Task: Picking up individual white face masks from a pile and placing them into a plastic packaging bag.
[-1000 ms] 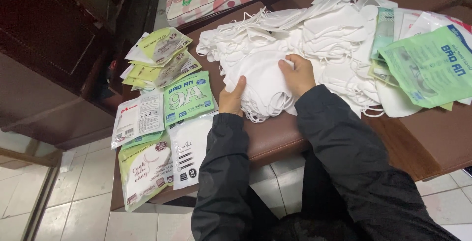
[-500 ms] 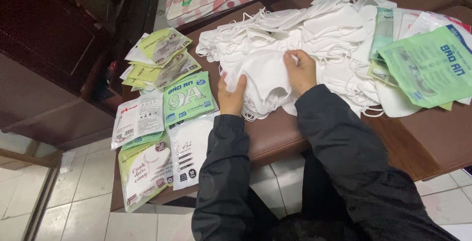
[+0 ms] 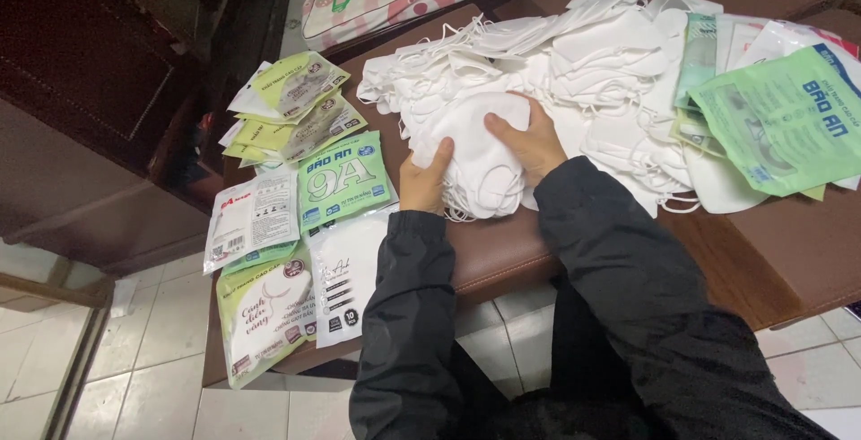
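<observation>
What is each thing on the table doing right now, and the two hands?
Left hand: gripping the small mask stack's left edge.
Right hand: pressed on the stack's right side.
Small mask stack: gathered between both hands.
Big mask pile: loose, spread out.
Green packets: flat, sealed.
Large green bag: lying flat on the pile's right.

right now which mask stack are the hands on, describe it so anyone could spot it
On the brown table, find the big white mask pile. At its near edge sits a neat stack of masks, clasped between the left hand and right hand. Unlike the loose, scattered masks behind, it is squared up.
</observation>
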